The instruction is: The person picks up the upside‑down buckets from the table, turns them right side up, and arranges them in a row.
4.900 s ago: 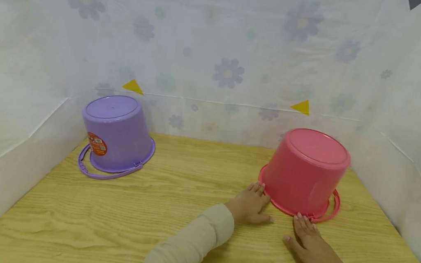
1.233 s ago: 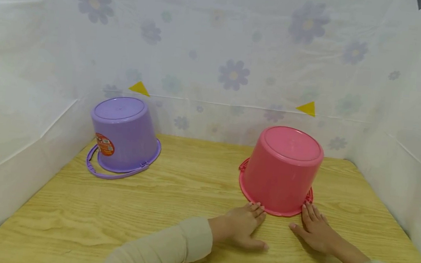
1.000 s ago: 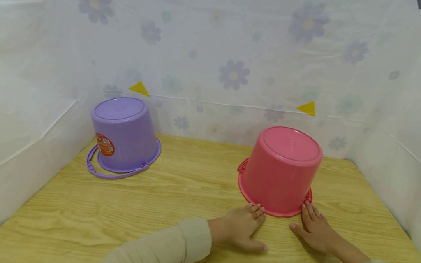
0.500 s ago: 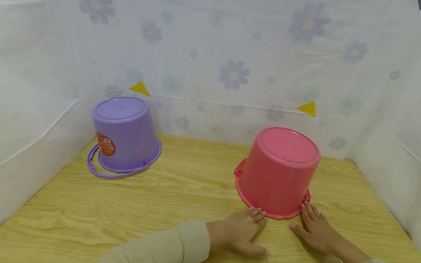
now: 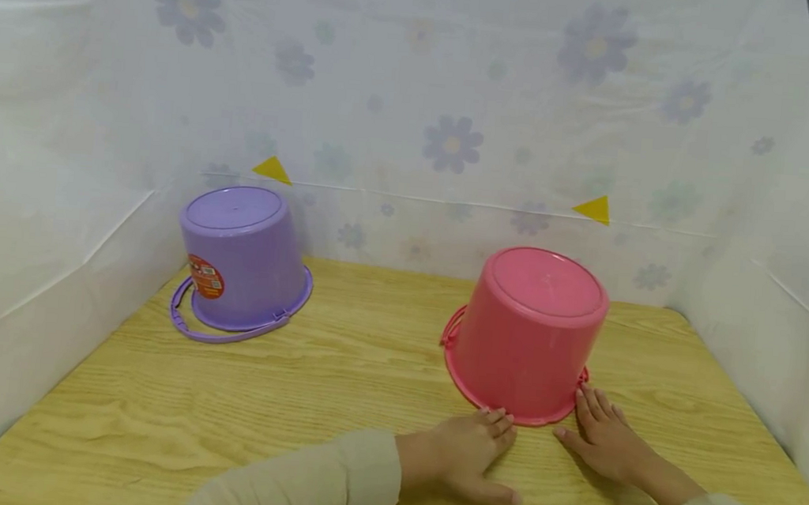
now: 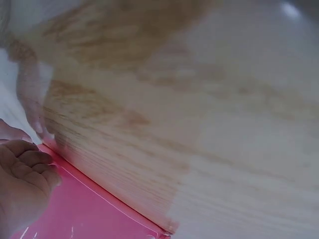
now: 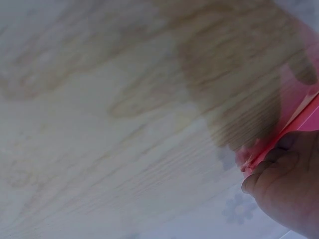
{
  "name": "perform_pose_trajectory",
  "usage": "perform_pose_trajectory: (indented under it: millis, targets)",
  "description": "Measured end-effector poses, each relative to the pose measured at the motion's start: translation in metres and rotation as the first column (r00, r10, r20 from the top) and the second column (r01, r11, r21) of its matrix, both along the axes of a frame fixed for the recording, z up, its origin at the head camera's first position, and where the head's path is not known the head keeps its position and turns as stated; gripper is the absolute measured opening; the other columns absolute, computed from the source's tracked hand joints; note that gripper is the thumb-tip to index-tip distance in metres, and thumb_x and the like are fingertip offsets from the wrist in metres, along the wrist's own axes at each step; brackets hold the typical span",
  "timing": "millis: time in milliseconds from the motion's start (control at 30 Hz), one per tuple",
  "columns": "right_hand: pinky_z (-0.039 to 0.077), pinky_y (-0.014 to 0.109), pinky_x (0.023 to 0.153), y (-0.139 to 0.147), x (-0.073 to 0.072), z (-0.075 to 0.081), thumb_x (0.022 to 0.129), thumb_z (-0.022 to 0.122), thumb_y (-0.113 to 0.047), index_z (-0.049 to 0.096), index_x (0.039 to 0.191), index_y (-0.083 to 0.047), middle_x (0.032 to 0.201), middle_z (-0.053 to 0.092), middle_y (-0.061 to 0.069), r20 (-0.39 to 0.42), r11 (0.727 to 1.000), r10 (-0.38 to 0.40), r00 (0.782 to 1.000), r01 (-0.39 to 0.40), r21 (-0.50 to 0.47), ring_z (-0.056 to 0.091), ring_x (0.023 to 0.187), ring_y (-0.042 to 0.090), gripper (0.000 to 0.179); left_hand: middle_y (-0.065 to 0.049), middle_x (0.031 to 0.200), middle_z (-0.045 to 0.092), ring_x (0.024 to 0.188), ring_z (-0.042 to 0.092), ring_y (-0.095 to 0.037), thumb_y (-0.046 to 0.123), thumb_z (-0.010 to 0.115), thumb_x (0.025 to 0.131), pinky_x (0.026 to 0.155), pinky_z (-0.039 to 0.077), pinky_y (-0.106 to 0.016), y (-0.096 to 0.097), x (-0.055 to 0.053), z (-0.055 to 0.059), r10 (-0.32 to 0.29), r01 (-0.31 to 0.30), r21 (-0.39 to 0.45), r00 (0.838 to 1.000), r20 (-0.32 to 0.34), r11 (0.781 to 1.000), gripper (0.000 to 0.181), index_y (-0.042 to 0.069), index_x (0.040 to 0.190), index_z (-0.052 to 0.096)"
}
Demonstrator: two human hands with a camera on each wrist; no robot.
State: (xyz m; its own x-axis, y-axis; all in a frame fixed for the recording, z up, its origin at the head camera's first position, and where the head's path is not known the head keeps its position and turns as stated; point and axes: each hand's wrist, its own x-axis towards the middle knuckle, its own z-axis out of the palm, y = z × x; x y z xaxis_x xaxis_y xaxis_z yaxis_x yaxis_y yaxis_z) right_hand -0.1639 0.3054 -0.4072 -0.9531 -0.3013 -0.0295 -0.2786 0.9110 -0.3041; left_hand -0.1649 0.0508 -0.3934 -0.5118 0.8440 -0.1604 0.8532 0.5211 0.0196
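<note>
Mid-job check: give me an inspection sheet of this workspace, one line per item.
Surface: wooden table, light grain, bare between the buckets.
Job's things: pink bucket upside down, right of centre, rim on the table.
Clutter: purple bucket upside down at far left, handle lying on the table, red sticker on its side.
Grips: left hand and right hand lie flat on the table, fingertips at the pink bucket's rim.
Cables: nothing seen.
Surroundings: white flowered sheeting walls three sides, with yellow triangle markers.
</note>
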Motion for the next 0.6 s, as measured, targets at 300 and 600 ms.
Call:
perform_pose_trajectory:
  millis: [300, 600]
  targets:
    - [0.014, 0.07, 0.102, -0.0002, 0.0017, -0.0016, 0.092, 0.052, -0.04, 0.028, 0.133, 0.022, 0.144, 0.018, 0.04, 0.006, 1.0, 0.002, 1.0, -0.002, -0.024, 0.017, 0.13, 0.058, 0.078, -0.002, 0.153, 0.025, 0.144, 0.017, -0.016, 0.07, 0.03, 0.087, 0.116, 0.016, -0.021, -0.0032, 0.0041, 0.0026, -0.001, 0.001, -0.015, 1.0, 0.015, 1.0, 0.082, 0.013, 0.147, 0.027]
    - [0.016, 0.07, 0.101, -0.0029, 0.0034, -0.0013, 0.092, 0.051, -0.041, 0.029, 0.134, 0.02, 0.144, 0.019, 0.039, 0.017, 1.0, 0.005, 1.0, -0.005, -0.021, 0.017, 0.131, 0.057, 0.077, -0.004, 0.152, 0.027, 0.143, 0.018, -0.017, 0.068, 0.032, 0.088, 0.117, 0.017, -0.023, -0.0072, 0.0072, 0.0015, -0.03, 0.03, -0.002, 1.0, 0.009, 1.0, 0.081, 0.011, 0.146, 0.03]
